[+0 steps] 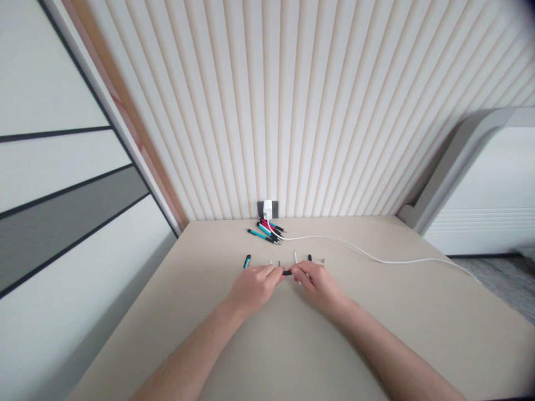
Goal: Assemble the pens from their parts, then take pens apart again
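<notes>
My left hand (254,287) and my right hand (315,280) meet over the middle of the table, fingers closed on a short black pen part (287,273) that bridges them. Most of that part is hidden in the fingers. Just beyond my left hand lies a blue and black pen barrel (247,260). Two tiny pieces, one of them a dark pin-like piece (279,263), rest between the hands' far sides. A thin white rod (295,256), like a refill, lies partly behind my right hand. Beside it are a black pen piece (310,258) and a small metallic bit (322,260).
Several blue, red and black pens (264,236) lie in a pile near the wall. A white charger (268,209) sits in a dark wall socket, its white cable (355,245) running right across the beige table (259,362). A ribbed wall panel (271,111) stands behind.
</notes>
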Demonstrator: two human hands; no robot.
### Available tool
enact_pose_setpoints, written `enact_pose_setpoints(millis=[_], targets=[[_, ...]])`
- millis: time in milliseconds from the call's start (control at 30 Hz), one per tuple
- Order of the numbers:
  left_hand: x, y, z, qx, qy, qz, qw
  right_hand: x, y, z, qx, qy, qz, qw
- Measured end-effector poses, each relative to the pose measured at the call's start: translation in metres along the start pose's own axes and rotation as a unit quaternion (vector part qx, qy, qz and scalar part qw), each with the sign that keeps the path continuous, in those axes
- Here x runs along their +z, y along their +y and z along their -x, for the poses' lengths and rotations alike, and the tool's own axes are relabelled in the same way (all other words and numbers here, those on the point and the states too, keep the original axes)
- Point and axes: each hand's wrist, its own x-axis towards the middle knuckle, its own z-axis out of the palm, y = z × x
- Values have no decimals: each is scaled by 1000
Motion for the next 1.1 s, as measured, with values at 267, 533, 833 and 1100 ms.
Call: enact_pose_setpoints(millis=[267, 533, 833, 1100], targets=[[2, 1, 1, -17, -19, -7, 1000, -1, 3, -3, 30, -13, -55, 998], [-1, 3, -1, -42, -20, 20, 999, 5, 10, -2, 89, 4, -80, 993], [0, 1, 0, -26, -15, 10, 1000, -1, 6, -6, 83, -9, -142, 986], [-1, 2, -1, -27, -7, 9, 1000, 2, 10, -6, 100, -16, -153, 983]])
